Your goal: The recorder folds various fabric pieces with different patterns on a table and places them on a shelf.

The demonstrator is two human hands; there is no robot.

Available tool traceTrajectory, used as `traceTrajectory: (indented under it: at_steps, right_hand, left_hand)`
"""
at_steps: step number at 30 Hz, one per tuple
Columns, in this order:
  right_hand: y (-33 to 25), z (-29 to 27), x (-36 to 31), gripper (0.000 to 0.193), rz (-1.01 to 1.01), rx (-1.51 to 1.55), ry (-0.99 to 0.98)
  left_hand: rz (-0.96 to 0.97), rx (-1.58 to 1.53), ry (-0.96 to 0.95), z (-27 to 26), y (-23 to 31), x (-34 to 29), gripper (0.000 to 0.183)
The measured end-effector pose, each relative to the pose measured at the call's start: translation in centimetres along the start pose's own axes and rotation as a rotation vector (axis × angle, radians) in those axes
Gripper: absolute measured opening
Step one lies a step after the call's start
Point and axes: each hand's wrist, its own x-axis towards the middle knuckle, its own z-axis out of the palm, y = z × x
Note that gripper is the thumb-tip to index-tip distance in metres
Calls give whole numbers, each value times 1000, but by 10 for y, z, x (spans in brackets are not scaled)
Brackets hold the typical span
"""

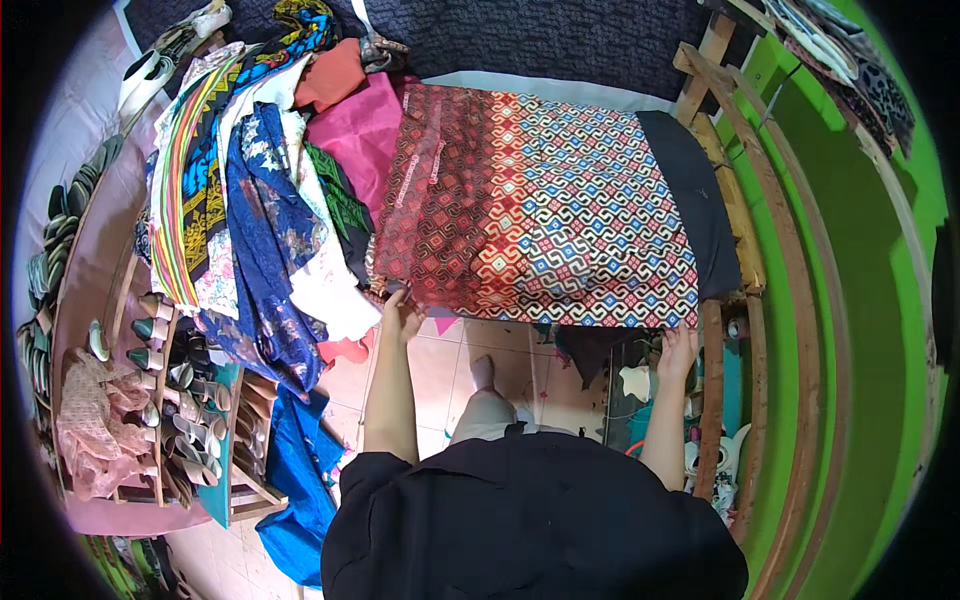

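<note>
A patterned cloth (540, 200) in red, white and blue diamond shapes lies spread flat over a table. My left hand (402, 315) grips its near left corner. My right hand (680, 347) holds its near right corner at the table's front edge. Both arms reach forward from my black top. A black cloth (700, 200) lies under the patterned one and shows along its right side.
A heap of folded and loose fabrics (260, 200) in blue, pink, green and striped colours lies to the left. A wooden rack of shoes (170, 400) stands at lower left. A wooden frame (740, 230) and green wall (850, 330) are on the right. Tiled floor (500, 360) lies below.
</note>
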Motion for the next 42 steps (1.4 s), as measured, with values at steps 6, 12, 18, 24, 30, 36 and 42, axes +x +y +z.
traceTrajectory:
  at_steps: [6, 12, 18, 24, 30, 36, 42]
  right_hand:
    - [-24, 8, -19, 31, -92, 50, 45]
    - [-33, 10, -23, 46, -108, 10, 41]
    - [-34, 20, -24, 56, -95, -50, 46]
    - [-28, 24, -21, 50, -65, -56, 65]
    - [-26, 20, -20, 49, -68, -88, 80]
    - [-27, 18, -21, 49, -57, -81, 116]
    - [-32, 16, -22, 48, -40, -116, 98]
  left_hand:
    - [13, -123, -254, 33, -11, -31, 38]
    - [176, 71, -144, 39, -11, -61, 41]
    - [423, 436, 349, 12, 2, -36, 58]
    - [612, 883, 290, 42, 40, -27, 31]
    - [765, 1370, 442, 115, 51, -77, 24]
    - [184, 367, -70, 116, 38, -65, 13]
    - [431, 781, 216, 5, -34, 1, 44]
